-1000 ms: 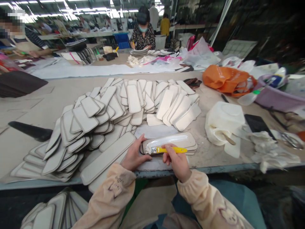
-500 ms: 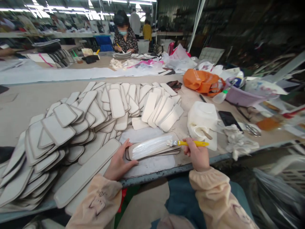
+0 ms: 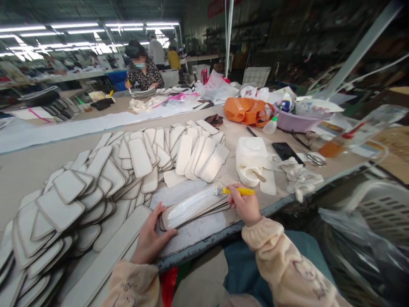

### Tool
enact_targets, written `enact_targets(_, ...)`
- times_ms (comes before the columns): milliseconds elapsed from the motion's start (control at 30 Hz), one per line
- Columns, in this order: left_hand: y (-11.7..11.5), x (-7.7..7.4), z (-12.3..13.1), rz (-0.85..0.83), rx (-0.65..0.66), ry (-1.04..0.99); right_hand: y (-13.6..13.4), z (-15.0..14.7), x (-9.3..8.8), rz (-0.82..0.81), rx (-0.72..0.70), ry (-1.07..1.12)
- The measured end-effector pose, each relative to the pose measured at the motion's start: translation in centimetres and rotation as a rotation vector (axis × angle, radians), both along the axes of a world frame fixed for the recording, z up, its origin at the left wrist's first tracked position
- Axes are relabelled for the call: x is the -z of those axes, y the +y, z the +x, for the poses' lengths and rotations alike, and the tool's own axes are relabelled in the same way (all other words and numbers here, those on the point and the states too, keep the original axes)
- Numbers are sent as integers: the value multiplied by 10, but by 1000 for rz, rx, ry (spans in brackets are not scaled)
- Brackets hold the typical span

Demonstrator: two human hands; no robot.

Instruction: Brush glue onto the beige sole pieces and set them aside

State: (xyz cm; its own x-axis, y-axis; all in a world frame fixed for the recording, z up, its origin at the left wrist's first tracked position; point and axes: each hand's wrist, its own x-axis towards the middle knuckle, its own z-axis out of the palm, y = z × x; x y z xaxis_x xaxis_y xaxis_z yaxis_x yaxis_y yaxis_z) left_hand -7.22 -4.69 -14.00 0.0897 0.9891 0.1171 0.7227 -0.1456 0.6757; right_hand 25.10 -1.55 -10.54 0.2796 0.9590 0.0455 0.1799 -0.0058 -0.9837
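Note:
A long rounded panel, pale with a darker border (image 3: 188, 212), lies on several similar pieces near the table's front edge. Wet white glue-like paste streaks most of its top. My left hand (image 3: 152, 234) grips its left end, the thumb along the near edge and the fingers at the far corner. In my right hand (image 3: 245, 205), closed around the handle, is a yellow-handled brush (image 3: 238, 191); its paste-covered bristles touch the panel near the right end. A white cut-open jug (image 3: 251, 149) stands beyond my right hand, with paste and a flat stick (image 3: 259, 175) at its opening.
Overlapping pale panels (image 3: 96, 187) spread across the table's left and middle. On the right are a dark phone (image 3: 287, 152), crumpled white cloth (image 3: 300, 175), scissors (image 3: 315, 159), an orange bag (image 3: 247, 111) and a purple basin (image 3: 300, 123). A masked person (image 3: 145, 76) works across the table.
My view has swung to the right and tipped up, so the table's things appear farther left. Both hands keep their holds, and the brush is still at the panel's right part.

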Motion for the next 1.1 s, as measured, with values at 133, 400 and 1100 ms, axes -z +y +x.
enact_targets(133, 1, 1, 0, -15, 9, 0, 3, 8, 3, 8, 116, -125)
enact_targets(400, 3, -17, -5, -106, 20, -47, -4, 17, -21, 195, 160, 163)
enact_targets(1100, 196, -72, 192, -232, 185, 857, -8, 51, -36, 346, 287, 483)
